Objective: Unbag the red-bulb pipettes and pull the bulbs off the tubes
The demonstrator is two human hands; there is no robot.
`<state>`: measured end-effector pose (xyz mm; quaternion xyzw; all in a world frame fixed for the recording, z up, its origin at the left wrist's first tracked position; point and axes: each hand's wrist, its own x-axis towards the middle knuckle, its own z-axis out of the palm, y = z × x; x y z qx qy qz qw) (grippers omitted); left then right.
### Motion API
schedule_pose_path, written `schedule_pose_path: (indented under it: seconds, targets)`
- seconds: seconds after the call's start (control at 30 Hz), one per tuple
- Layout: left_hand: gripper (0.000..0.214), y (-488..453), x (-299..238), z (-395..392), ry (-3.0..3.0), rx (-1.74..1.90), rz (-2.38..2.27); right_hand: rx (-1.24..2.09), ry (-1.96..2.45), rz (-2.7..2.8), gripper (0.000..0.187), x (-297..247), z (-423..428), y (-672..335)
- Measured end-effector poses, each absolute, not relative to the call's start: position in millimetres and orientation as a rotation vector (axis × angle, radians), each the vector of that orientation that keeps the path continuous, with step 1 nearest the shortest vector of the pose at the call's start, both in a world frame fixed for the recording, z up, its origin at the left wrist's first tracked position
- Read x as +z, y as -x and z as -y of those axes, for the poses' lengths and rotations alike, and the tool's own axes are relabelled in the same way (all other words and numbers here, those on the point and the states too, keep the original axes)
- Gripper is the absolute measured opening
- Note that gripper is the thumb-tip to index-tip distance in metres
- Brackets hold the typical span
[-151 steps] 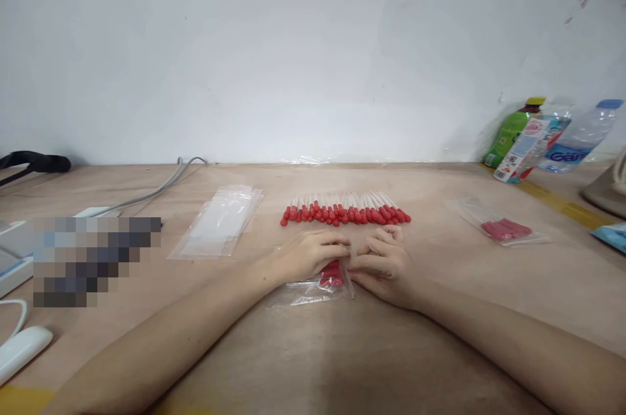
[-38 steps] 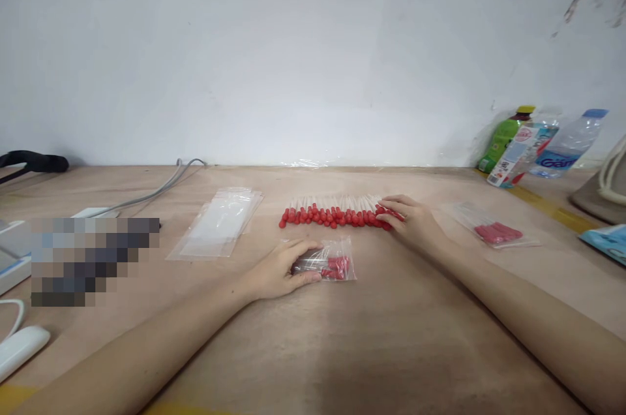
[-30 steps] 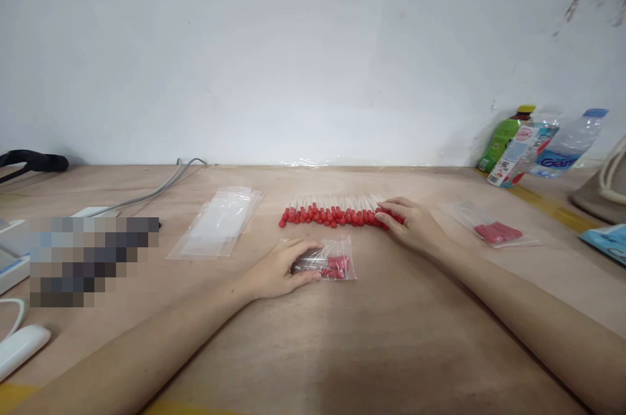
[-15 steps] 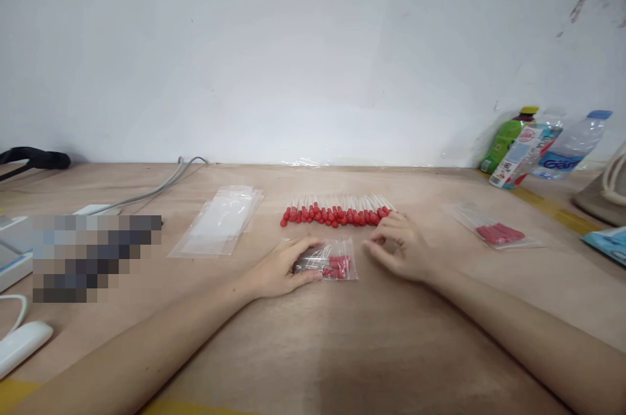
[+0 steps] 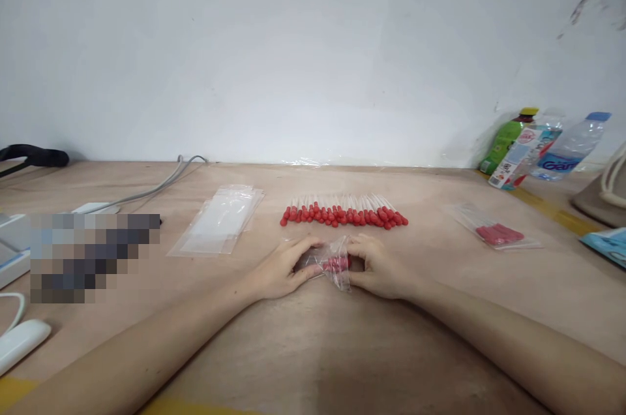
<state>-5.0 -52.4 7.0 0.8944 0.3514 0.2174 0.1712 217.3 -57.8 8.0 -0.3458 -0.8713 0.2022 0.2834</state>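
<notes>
Between left fingers point(image 5: 308, 273) and right fingers point(image 5: 360, 280) — clear bag point(image 5: 337, 249); sticks point(image 5: 335, 264) inside.

Thin, crinkled clear plastic, glossy along its creases, in the centre bag point(image 5: 340, 280); see-through, shiny film likewise in the flat bags point(image 5: 215, 222) and the filled bag point(image 5: 472, 219) at right. Smooth, low-sheen finish on the red-tipped sticks point(image 5: 351, 215). Wood-toned, faintly grained and mostly matt across the desk point(image 5: 274, 363); smooth and matt on the wall point(image 5: 293, 56); clear, shiny plastic in the blue-capped bottle point(image 5: 581, 141).
</notes>
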Motion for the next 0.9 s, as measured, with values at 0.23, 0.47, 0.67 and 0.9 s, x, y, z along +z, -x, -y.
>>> schedule_pose_path:
  seconds: [0.23, 0.47, 0.67, 0.9]
  targets:
    - [0.042, 7, 8, 51, -2.541, 0.598, -0.999, 0.828, 0.926, 1.972, 0.02, 1, 56, -219]
    - [0.044, 7, 10, 52, -2.529, 0.59, -1.023, 1.301, 0.966, 1.744, 0.026, 26, 36, -252]
    - [0.045, 11, 10, 49, -2.525, 0.587, -1.04, 1.021, 1.045, 1.738, 0.027, 60, 19, -299]
    - [0.045, 10, 8, 48, -2.524, 0.608, -1.044, 0.112, 1.085, 1.742, 0.018, 46, 2, -299]
